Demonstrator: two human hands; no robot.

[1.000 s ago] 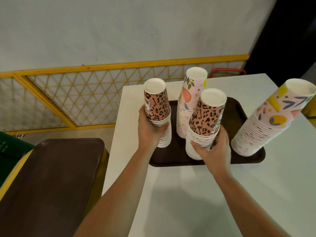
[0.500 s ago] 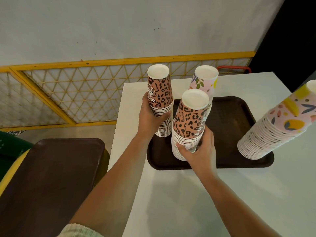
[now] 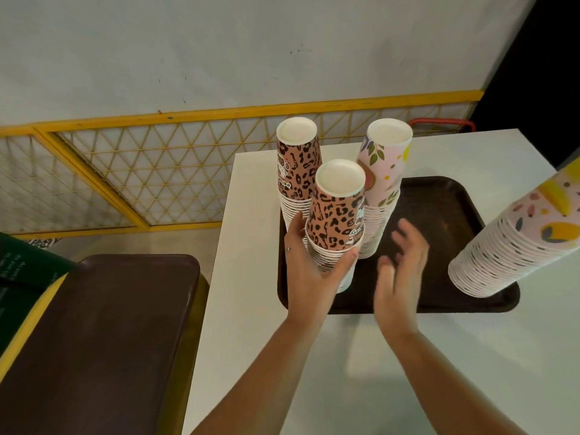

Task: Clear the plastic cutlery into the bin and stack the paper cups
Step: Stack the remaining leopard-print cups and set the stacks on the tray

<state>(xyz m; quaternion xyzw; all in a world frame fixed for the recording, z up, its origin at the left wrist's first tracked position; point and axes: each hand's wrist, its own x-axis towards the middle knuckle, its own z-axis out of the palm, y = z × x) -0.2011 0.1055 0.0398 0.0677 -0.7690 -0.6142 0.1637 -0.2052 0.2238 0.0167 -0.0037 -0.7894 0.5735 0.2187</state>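
Several stacks of upside-down paper cups stand on a dark brown tray [image 3: 439, 211] on the white table [image 3: 392, 356]. My left hand [image 3: 309, 271] grips the near leopard-print stack [image 3: 337, 215] low down. A second leopard-print stack [image 3: 298, 164] stands just behind it at the tray's left edge. A pink leaf-print stack [image 3: 384, 174] stands to its right. My right hand [image 3: 400, 262] hovers open and blurred over the tray, touching nothing. A tall pink stack [image 3: 518, 243] leans at the tray's right corner. No plastic cutlery is in view.
To the left, below the table, lies a second dark brown tray [image 3: 103, 334] on a yellow-edged surface. A yellow mesh railing [image 3: 157, 177] runs along the white wall. A red handle [image 3: 442, 122] shows behind the table's far edge.
My left hand has let go of the far leopard stack and taken the near one. My right hand has released that near stack and pulled away to the right, fingers open.
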